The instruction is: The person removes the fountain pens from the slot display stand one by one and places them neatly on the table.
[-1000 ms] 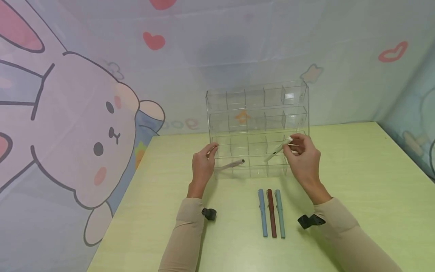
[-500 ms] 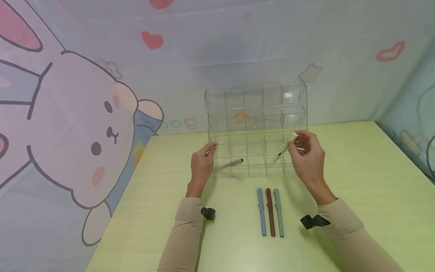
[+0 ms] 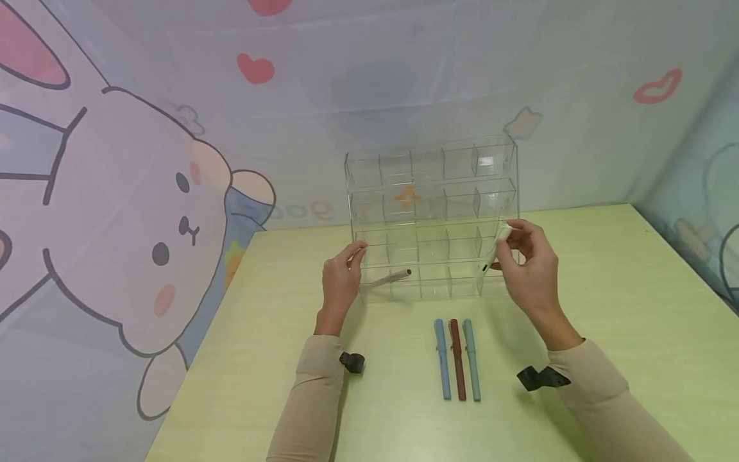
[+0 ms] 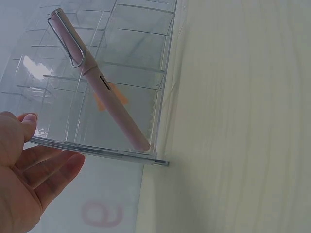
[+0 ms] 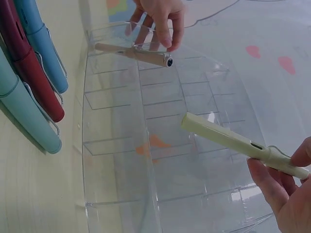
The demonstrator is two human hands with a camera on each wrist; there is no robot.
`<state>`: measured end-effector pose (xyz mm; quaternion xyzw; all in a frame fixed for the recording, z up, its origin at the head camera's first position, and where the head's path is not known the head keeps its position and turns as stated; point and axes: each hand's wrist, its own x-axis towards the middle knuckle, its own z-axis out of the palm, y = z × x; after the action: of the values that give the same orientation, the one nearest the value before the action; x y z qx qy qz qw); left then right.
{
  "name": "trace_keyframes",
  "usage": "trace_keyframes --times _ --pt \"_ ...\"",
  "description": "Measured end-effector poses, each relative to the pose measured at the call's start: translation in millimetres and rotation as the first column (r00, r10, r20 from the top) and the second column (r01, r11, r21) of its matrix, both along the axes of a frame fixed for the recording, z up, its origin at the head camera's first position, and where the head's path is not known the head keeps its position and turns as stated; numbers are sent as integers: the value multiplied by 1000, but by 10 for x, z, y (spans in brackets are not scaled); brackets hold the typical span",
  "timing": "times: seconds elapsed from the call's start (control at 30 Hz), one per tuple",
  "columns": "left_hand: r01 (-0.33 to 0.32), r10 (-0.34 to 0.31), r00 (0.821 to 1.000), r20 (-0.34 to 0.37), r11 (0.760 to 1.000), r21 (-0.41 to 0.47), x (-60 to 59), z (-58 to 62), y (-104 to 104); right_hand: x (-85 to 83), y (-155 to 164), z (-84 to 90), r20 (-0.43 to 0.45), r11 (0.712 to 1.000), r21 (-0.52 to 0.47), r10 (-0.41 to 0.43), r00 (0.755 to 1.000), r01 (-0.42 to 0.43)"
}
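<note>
A clear stepped rack (image 3: 430, 187) with several compartments stands at the back of the table. My left hand (image 3: 340, 279) grips its left side panel between thumb and fingers, as the left wrist view shows. A pale pink pen (image 4: 109, 94) leans in the bottom tier's left end compartment, tilted, cap end up. My right hand (image 3: 531, 266) pinches a pale yellow-green pen (image 5: 223, 137) near its clip, holding it slanted before the rack's right part. Its lower end points down toward the bottom tier; in the right wrist view it looks apart from the rack.
Three capped pens lie side by side on the table in front of the rack: blue (image 3: 442, 359), dark red (image 3: 458, 359) and teal (image 3: 472, 360). A printed cloth (image 3: 300, 128) hangs behind the rack. The yellow-green table (image 3: 623, 333) extends to both sides.
My right hand has shifted right with the pale yellow-green pen, from the middle of the rack toward its right end, and the pen now stands steeper. My left hand keeps its grip on the rack.
</note>
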<state>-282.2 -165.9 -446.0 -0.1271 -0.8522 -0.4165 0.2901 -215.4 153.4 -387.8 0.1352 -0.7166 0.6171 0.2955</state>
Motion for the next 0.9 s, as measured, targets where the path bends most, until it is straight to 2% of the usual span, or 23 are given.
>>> trace_keyframes --times 0.27,0.53,0.9 --pt "-2 2 1000 -5 1000 -2 3 -1 -1 40 76 36 64 1000 -3 -29 998 29" --pt "2 -2 1000 -14 1000 3 6 -3 2 50 118 89 83 999 -5 -35 996 36" --pt "5 -5 1000 -11 1000 9 0 -1 7 38 205 78 165 998 21 51 985 -55"
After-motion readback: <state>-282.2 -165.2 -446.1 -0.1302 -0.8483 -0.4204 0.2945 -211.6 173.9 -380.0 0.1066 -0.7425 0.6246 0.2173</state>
